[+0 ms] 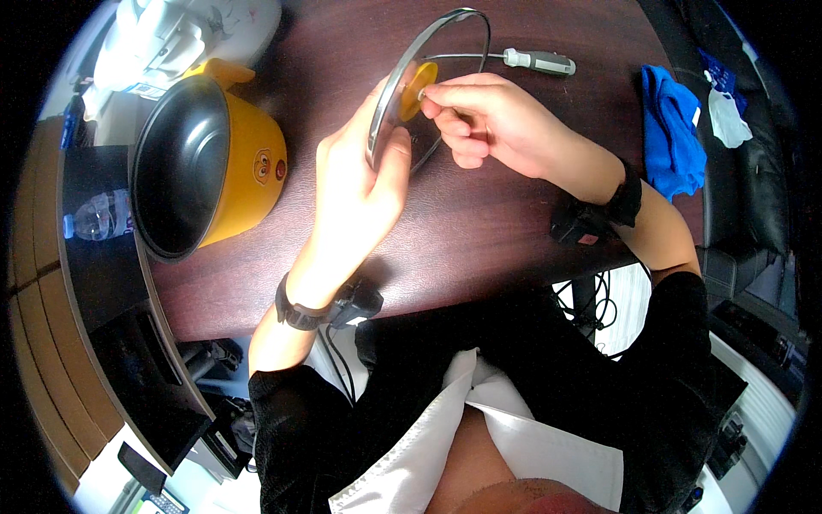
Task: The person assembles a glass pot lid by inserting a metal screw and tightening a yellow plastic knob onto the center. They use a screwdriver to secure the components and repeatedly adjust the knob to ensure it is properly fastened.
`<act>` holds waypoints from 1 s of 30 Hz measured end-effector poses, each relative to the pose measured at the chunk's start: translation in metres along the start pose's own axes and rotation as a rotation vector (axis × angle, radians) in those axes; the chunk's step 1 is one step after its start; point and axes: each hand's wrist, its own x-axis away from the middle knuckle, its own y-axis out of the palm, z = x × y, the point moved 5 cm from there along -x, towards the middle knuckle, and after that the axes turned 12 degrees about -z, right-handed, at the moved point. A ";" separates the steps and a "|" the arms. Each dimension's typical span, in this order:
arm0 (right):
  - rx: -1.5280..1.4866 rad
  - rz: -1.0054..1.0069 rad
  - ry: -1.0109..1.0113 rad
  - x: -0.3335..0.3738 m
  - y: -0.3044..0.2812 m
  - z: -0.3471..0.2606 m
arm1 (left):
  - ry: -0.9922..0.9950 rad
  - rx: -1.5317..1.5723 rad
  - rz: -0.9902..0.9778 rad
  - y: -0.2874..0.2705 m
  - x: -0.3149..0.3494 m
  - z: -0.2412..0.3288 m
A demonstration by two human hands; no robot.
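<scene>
My left hand [364, 167] grips a glass pot lid [378, 128] by its metal rim and holds it tilted up on edge above the table. A round yellow knob [418, 89] shows at the middle of the lid. Against that knob my right hand [488, 116] is closed, thumb and forefinger pinching something small and pale, too small to name. Behind the lid lies a screwdriver [539, 61] with a grey and white handle, its shaft partly seen past the glass. A yellow pot [248, 171] with a dark inside rests tipped on its side, left of my left hand.
On the dark reddish table [479, 231] a blue cloth [672, 133] lies near the right edge. White packaging [163, 43] sits at the far left, and a clear plastic bottle [101, 216] is beyond the left edge. Black cables [591, 304] hang below the front edge.
</scene>
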 end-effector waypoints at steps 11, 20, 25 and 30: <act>1.419 0.247 -0.454 0.009 0.012 -0.029 | -0.046 0.071 -0.081 0.001 0.001 0.001; 1.752 0.350 -0.658 0.015 0.021 -0.027 | -0.041 0.065 -0.075 0.000 0.001 0.001; 1.756 0.348 -0.672 0.013 0.022 -0.023 | -0.083 0.064 -0.079 0.001 0.001 0.001; 1.586 0.389 -0.608 0.010 0.019 -0.021 | -0.035 0.019 -0.009 -0.001 0.001 0.001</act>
